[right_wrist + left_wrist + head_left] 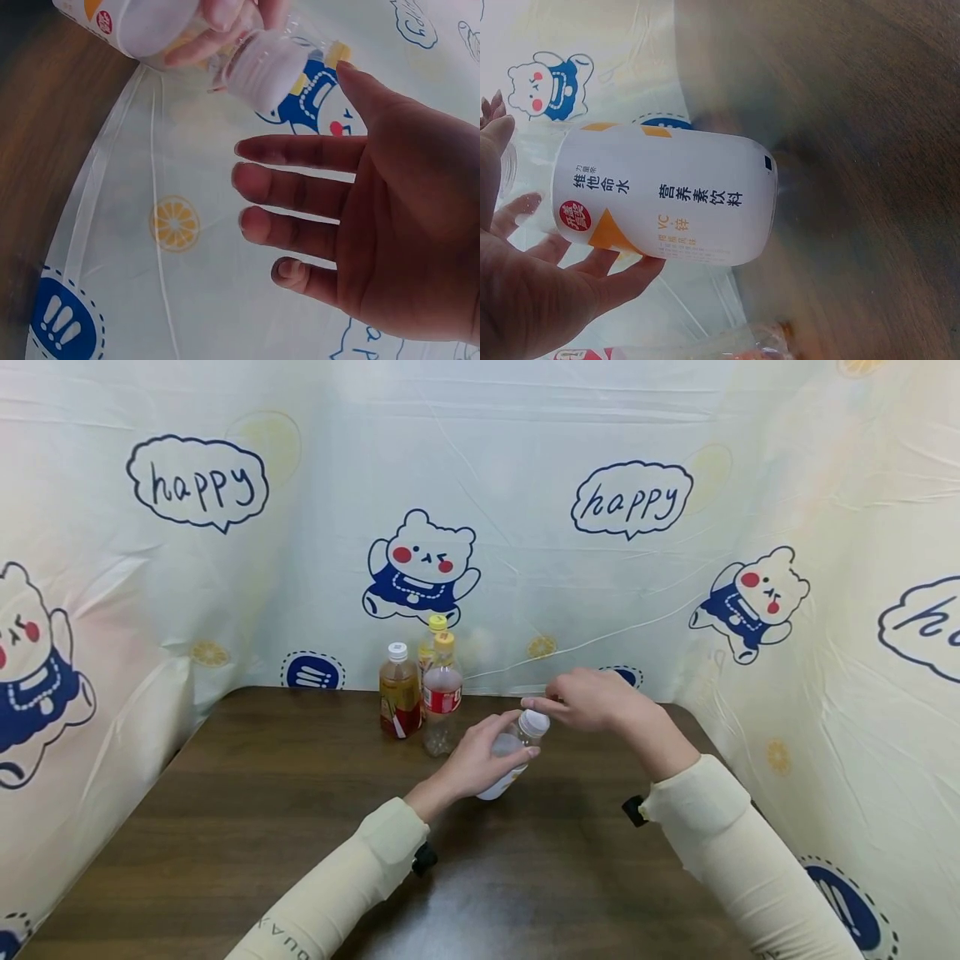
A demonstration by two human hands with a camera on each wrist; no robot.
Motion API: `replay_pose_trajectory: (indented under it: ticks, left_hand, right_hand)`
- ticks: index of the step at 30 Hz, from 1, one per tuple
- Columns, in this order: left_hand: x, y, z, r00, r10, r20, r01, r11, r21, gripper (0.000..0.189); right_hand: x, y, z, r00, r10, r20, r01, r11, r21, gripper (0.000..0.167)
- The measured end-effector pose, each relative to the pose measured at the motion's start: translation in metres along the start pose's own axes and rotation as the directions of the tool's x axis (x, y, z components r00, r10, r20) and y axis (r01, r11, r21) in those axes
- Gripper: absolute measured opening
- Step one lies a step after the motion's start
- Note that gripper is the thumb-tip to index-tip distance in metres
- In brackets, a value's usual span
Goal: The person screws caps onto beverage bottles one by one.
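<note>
My left hand (483,756) grips a clear drink bottle with a white label (667,195) around its upper part. The bottle is tilted, its base toward the near left and its white cap (270,71) toward the far right. Beside the cap is my right hand (397,195), fingers spread and apart from the cap in the right wrist view. Nothing is in that hand. In the head view its fingertips are close above the cap.
Behind the left hand stand a brown tea bottle (400,693) with a white cap, a clear bottle with a red label (442,702) and a yellow-capped bottle (426,653) partly hidden. A printed curtain (525,568) closes off the back and sides of the dark wooden table (300,793).
</note>
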State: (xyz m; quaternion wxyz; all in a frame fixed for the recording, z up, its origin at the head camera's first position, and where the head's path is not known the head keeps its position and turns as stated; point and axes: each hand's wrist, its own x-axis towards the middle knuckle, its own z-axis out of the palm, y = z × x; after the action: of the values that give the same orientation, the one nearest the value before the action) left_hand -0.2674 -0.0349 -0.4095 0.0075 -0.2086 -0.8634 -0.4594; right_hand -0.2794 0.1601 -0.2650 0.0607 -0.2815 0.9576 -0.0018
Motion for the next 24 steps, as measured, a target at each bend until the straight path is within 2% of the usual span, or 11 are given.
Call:
replay_pose_trajectory:
  ticks: [2, 4, 8, 10, 12, 14, 16, 20, 22, 24]
  left_hand:
    - [0.0006, -0.0007, 0.0004, 1.0, 0.0, 0.0, 0.0, 1.0, -0.001, 0.071]
    - [0.0011, -0.0016, 0.0006, 1.0, 0.003, 0.001, -0.003, 1.0, -0.003, 0.071]
    - [0.0015, -0.0018, 0.001, 1.0, 0.003, 0.001, -0.003, 1.0, 0.006, 0.07]
    - [0.0012, -0.0007, 0.001, 1.0, -0.001, 0.0, 0.001, 1.0, 0.019, 0.071]
    - [0.0008, 0.0005, 0.001, 1.0, -0.003, 0.001, 0.003, 1.0, 0.023, 0.07]
    - [0.0006, 0.0013, 0.0008, 1.0, -0.004, 0.0, 0.004, 1.0, 0.024, 0.07]
    - [0.0004, 0.0015, 0.0005, 1.0, -0.008, 0.001, 0.008, 1.0, 0.017, 0.07]
    - [-0.0004, 0.0021, 0.0001, 1.0, -0.002, 0.002, 0.002, 1.0, 0.0, 0.068]
    - [-0.001, 0.0021, 0.0001, 1.0, 0.007, 0.001, -0.007, 1.0, 0.002, 0.067]
    - [-0.0017, 0.0022, 0.0001, 1.0, 0.012, 0.0, -0.012, 1.0, 0.004, 0.067]
  right_hand:
    - [-0.001, 0.0017, -0.0006, 1.0, -0.021, 0.005, 0.021, 0.999, 0.025, 0.045]
    - [-0.0015, 0.0041, -0.0007, 0.996, -0.081, 0.021, 0.08, 0.994, 0.069, 0.045]
    - [-0.0021, 0.0057, 0.0002, 0.972, -0.227, 0.061, 0.214, 0.962, 0.171, 0.069]
    - [-0.0029, 0.0039, 0.0002, 0.963, -0.263, 0.066, 0.246, 0.95, 0.193, 0.078]
    - [-0.0033, 0.002, 0.0, 0.962, -0.264, 0.067, 0.246, 0.949, 0.199, 0.081]
    - [-0.0032, 0.0008, -0.0001, 0.963, -0.263, 0.058, 0.248, 0.949, 0.193, 0.076]
    - [-0.0024, 0.0005, 0.0001, 0.962, -0.269, 0.044, 0.257, 0.95, 0.18, 0.064]
    - [0.001, 0.0017, 0.0036, 0.965, -0.262, 0.007, 0.258, 0.954, 0.152, 0.03]
    - [0.0019, 0.0018, 0.0052, 0.975, -0.22, 0.003, 0.218, 0.969, 0.12, 0.014]
    - [0.0023, 0.0018, 0.0066, 0.988, -0.157, -0.001, 0.157, 0.986, 0.061, 0.023]
